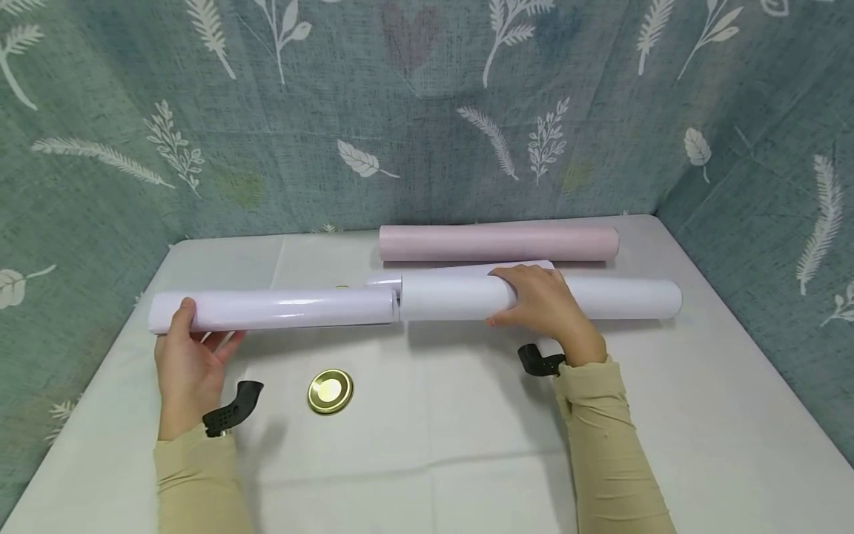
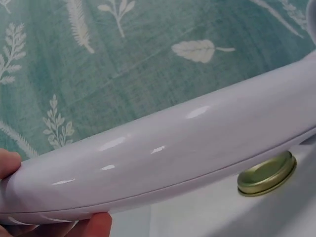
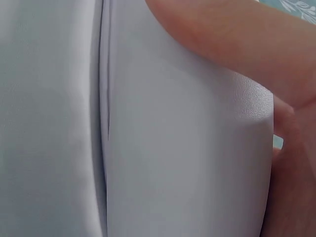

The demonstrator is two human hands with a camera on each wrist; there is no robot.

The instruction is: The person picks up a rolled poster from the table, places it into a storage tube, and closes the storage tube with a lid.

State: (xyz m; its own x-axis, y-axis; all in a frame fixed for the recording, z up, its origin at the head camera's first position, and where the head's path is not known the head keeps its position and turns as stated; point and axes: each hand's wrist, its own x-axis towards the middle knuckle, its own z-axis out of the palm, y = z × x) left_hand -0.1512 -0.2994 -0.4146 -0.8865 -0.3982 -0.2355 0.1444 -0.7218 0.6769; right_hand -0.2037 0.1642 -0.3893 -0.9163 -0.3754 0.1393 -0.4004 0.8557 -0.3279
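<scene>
Khaki sleeves (image 1: 614,445) come in nearest, running from the near edge of the counter (image 1: 494,489) to my two hands, each wrist wearing a black camera mount (image 1: 233,409). Ahead of them, two rolls lie end to end, long axes side to side, roughly along the counter's far edge. Their inner ends meet or nearly so; I cannot tell whether they touch.

Glossy white roll (image 1: 280,310) is all on my left hand's side, its outer end near the counter's left edge. My left hand (image 1: 190,371) grips that end, thumb over the top, fingers underneath. Matte white roll (image 1: 620,298) reaches toward the right edge; my right hand (image 1: 543,300) is the nearer one and clasps it around the middle from above, thumb on the near side.

Behind the matte one, a lavender-white roll (image 1: 467,269) shows partly, and a pink roll (image 1: 497,243) lies closest to the far edge. On my side of the glossy roll is a gold jar lid (image 1: 330,391).
</scene>
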